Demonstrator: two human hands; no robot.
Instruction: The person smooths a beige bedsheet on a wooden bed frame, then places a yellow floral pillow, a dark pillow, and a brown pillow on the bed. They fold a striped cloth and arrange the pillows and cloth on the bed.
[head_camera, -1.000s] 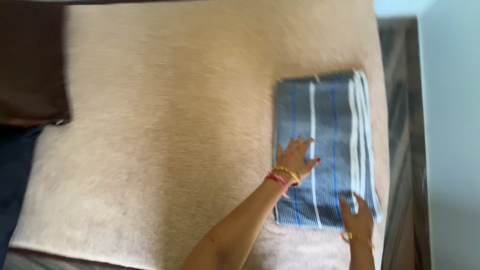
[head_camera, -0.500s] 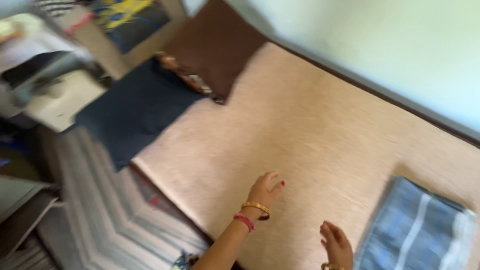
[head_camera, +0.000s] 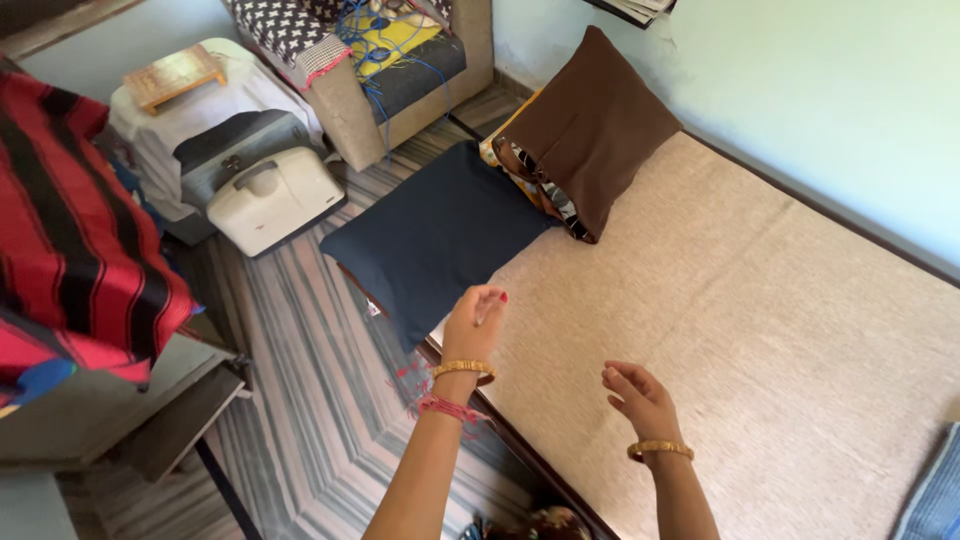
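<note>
Both hands were empty and up in the air over the beige bed cover (head_camera: 760, 330); the left hand (head_camera: 474, 322) had its fingers loosely curled with nothing in them, hovering at the bed's edge just short of the dark blue pillow (head_camera: 435, 235). The right hand (head_camera: 640, 398) was open and relaxed, fingers spread a bit; the brown cushion (head_camera: 590, 125) leaned beyond the blue one, by the wall, and a red striped cloth (head_camera: 75, 240) sat off to the left.

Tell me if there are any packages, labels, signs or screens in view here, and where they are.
No packages, labels, signs or screens show.
Nearest to one: a cream hard case with a handle, boxy with rounded corners, on the floor at upper left.
Both hands, left hand and right hand, are empty above the mattress edge.
</note>
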